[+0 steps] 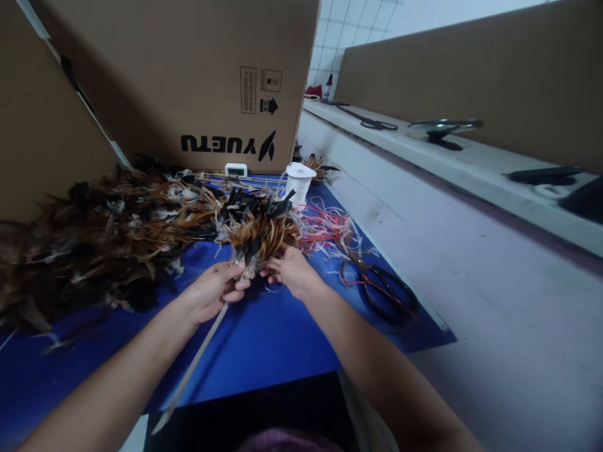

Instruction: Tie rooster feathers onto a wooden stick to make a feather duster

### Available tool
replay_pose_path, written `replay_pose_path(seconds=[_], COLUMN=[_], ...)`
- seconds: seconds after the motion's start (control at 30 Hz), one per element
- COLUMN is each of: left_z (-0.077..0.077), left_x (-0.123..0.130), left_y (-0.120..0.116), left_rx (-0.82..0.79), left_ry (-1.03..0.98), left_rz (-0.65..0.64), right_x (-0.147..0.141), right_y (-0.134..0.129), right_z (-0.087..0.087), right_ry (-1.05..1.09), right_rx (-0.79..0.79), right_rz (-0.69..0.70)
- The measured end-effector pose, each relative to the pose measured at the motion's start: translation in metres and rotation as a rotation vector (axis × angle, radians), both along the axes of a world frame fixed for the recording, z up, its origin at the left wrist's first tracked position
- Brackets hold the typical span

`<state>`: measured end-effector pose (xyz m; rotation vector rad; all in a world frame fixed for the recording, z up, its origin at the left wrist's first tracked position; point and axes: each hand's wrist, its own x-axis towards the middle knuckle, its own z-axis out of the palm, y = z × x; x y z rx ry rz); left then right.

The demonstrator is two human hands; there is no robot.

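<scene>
My left hand (213, 290) grips a thin pale stick (198, 358) that slants down toward the lower left. At the stick's top is a tuft of brown, orange and black feathers (258, 237), a partly made feather duster. My right hand (292, 270) pinches the base of that tuft from the right, fingertips almost touching the left hand's. Both hands hover just above a blue mat (264, 339).
A big heap of loose brown feathers (94, 238) lies left. A white spool (298, 181), tangled red and white string (325, 229) and black scissors (386, 292) lie right. Cardboard boxes (198, 75) stand behind. A grey bench (494, 301) runs along the right.
</scene>
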<state>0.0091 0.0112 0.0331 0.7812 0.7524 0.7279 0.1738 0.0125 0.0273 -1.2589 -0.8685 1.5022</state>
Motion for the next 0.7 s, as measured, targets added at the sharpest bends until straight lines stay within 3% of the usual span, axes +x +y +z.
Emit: replay_pose_path(seconds=[0.4,0.7], left_z=[0.005,0.001], left_x=[-0.004,-0.003], left_y=[0.002,0.002], left_rx=[0.040,0.023], left_ry=[0.015,0.026], left_rz=[0.068,0.020], right_x=[0.020,-0.006], right_y=[-0.006,-0.009], right_z=[0.003,0.000], right_ry=[0.082,0.019], right_rx=[0.005,0.110], right_rz=[-0.030,0.016])
